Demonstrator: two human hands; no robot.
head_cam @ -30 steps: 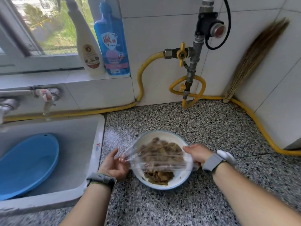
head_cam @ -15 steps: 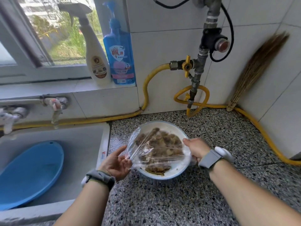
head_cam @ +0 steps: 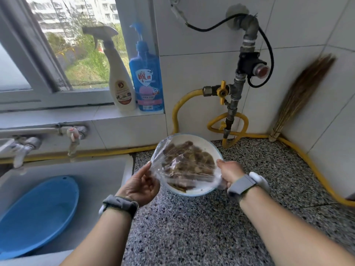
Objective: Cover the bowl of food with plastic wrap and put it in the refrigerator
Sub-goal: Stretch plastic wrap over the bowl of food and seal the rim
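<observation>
A white bowl with a pale blue rim holds brown cooked food and is lifted and tilted above the speckled counter. Clear plastic wrap stretches across most of its top, wrinkled at the left. My right hand grips the bowl's right rim, over the wrap. My left hand is at the bowl's left edge, thumb and fingers pinching the loose wrap there. Both wrists wear grey bands.
A white sink holding a blue basin lies at the left, taps above it. A spray bottle and a blue soap bottle stand on the sill. Gas pipe, yellow hose and a straw broom line the back wall.
The bowl has come up off the counter and tilted toward me, both hands rising with it. The wrap now covers more of the bowl's left side.
</observation>
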